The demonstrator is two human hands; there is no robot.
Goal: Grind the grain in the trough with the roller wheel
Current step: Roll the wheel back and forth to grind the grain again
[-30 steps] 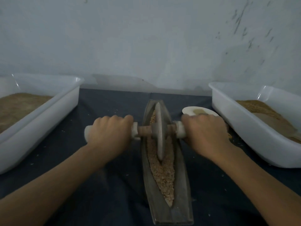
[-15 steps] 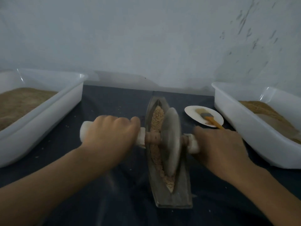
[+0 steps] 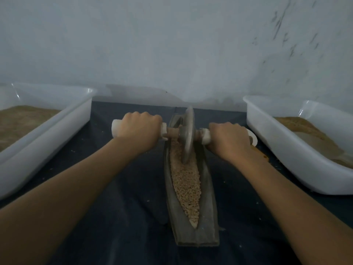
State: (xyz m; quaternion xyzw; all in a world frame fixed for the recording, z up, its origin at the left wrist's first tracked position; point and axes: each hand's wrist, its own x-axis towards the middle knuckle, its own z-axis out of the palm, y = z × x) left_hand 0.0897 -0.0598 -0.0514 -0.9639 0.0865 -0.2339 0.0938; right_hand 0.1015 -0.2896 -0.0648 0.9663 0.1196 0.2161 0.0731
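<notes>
A long boat-shaped grey trough (image 3: 208,190) lies lengthwise on the dark cloth, filled with tan grain (image 3: 186,180). The grey roller wheel (image 3: 188,134) stands upright in the trough's far end, its rim sunk into the grain. A wooden axle with white handle ends runs through it. My left hand (image 3: 138,130) grips the left handle. My right hand (image 3: 229,139) grips the right handle. Both arms are stretched forward.
A white plastic tub (image 3: 57,119) with brown ground material stands at the left, and a second white tub (image 3: 282,142) with similar contents at the right. A small white plate (image 3: 253,136) peeks out behind my right hand. A pale wall rises right behind the table.
The wheel rolled toward me half a second ago and has now been pushed to the trough's far end. Both hands went forward with it and cover the plate and brush.
</notes>
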